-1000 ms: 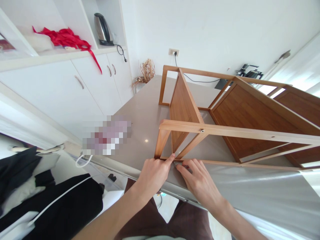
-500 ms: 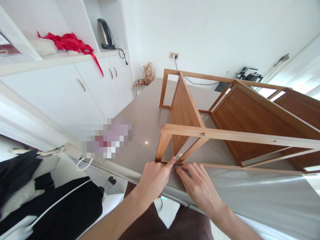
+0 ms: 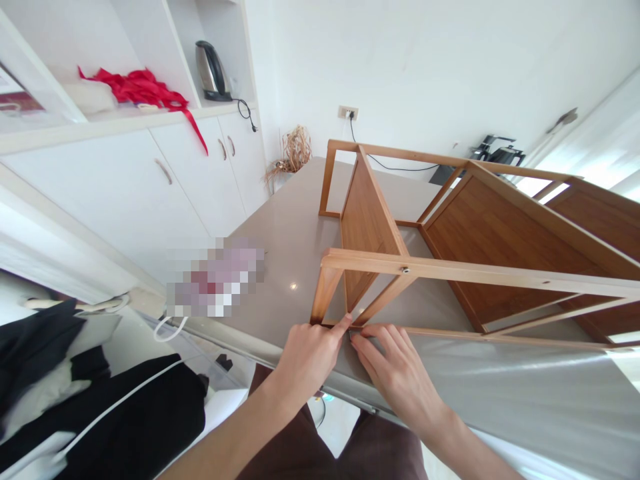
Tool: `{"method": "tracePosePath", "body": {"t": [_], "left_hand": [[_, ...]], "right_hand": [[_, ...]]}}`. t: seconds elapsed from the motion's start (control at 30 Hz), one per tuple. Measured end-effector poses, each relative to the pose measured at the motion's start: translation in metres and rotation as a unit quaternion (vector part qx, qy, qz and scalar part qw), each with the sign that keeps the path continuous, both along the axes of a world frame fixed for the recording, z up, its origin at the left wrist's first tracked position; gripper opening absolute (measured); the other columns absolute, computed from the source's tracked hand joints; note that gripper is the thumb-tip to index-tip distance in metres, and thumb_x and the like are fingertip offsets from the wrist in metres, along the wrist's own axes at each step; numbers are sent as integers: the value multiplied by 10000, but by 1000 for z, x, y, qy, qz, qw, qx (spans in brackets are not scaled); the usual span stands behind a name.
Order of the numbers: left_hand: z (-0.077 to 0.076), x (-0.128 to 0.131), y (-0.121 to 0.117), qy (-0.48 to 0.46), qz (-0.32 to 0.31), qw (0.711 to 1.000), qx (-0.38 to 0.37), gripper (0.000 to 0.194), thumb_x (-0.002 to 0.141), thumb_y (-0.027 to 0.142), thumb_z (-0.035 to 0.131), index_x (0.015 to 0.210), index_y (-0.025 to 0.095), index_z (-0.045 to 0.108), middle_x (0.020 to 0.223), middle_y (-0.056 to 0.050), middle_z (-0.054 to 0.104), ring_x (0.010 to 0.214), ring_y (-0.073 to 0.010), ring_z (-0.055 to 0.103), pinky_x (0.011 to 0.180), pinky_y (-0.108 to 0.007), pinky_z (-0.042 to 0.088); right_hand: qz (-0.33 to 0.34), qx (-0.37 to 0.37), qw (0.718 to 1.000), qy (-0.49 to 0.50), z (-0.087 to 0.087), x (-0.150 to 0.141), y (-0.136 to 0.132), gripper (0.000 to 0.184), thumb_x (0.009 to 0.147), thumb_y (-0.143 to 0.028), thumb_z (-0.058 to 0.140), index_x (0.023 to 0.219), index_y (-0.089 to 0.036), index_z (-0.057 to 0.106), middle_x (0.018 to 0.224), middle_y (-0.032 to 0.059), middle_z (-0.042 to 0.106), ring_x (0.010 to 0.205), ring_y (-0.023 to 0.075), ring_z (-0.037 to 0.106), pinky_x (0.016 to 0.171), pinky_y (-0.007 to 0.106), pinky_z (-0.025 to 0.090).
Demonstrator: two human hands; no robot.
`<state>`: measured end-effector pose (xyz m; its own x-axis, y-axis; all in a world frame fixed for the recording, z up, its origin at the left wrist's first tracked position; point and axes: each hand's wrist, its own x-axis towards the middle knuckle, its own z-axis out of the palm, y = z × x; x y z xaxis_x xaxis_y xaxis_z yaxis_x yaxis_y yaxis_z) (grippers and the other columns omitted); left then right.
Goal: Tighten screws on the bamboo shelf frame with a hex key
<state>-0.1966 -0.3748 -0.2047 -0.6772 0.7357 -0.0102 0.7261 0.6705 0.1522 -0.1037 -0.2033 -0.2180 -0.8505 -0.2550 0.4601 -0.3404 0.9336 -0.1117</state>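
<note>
A wooden shelf rack (image 3: 475, 268) lies on its side on the grey tabletop (image 3: 285, 253), its shelf panels standing upright. My left hand (image 3: 314, 353) is curled at the lower rail near the rack's left end, its index finger pressing where a shelf panel (image 3: 367, 227) meets that rail. Right beside it, my right hand (image 3: 395, 357) has thumb and fingers pinched together, low against the same rail. Something small and dark shows at its fingertips, mostly hidden, too small to name. A metal bolt (image 3: 405, 270) sits in the upper rail above my hands.
A blurred-out pinkish object (image 3: 220, 273) lies at the table's left edge. Dark clothes (image 3: 145, 413) fill a bin at lower left. A kettle (image 3: 213, 70) and red ribbon (image 3: 143, 87) rest on the cabinet. A black appliance (image 3: 500, 153) stands behind the rack.
My right fingers have shifted slightly and curled closer at the rail; the small dark piece is more covered. My left hand and the rack have stayed put.
</note>
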Motion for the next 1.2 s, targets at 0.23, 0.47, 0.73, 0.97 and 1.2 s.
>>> {"method": "tracePosePath", "body": {"t": [0.23, 0.47, 0.73, 0.97, 1.2], "left_hand": [[0, 0, -1, 6, 3, 1000, 0, 445, 1021, 236, 477, 1452, 328, 540, 742, -70, 786, 664, -280, 764, 572, -317, 538], [3, 0, 0, 0, 4, 1000, 1, 445, 1026, 235, 461, 1457, 319, 537, 749, -75, 787, 671, -278, 765, 573, -316, 543], [0, -1, 0, -9, 7, 1000, -6, 450, 1027, 249, 466, 1468, 323, 521, 773, -99, 788, 697, -260, 768, 621, -305, 557], [-1, -1, 0, -4, 13, 1000, -8, 440, 1027, 258, 467, 1453, 339, 536, 780, -93, 792, 703, -281, 770, 609, -322, 553], [2, 0, -1, -5, 10, 1000, 1, 439, 1028, 250, 461, 1450, 342, 540, 763, -85, 788, 699, -275, 769, 605, -312, 541]], "right_hand": [[-11, -25, 999, 22, 2, 1, -3, 96, 999, -118, 555, 978, -159, 639, 944, 63, 650, 886, 200, 554, 778, 340, 379], [1, -18, 1000, 6, 1, -2, 1, 134, 1027, -161, 521, 967, -157, 641, 882, 44, 671, 850, 193, 544, 789, 342, 376], [10, -5, 1000, -13, 0, -1, 4, 172, 1034, -152, 482, 992, -158, 649, 949, 69, 667, 873, 199, 564, 780, 336, 395], [36, 5, 999, -27, 4, 5, 7, 199, 1037, -127, 447, 1057, -142, 645, 966, 79, 654, 910, 204, 563, 833, 350, 424], [19, 32, 999, -26, 0, 3, 8, 216, 1011, -94, 467, 1117, -140, 651, 1017, 98, 626, 917, 213, 546, 808, 353, 438]]}}
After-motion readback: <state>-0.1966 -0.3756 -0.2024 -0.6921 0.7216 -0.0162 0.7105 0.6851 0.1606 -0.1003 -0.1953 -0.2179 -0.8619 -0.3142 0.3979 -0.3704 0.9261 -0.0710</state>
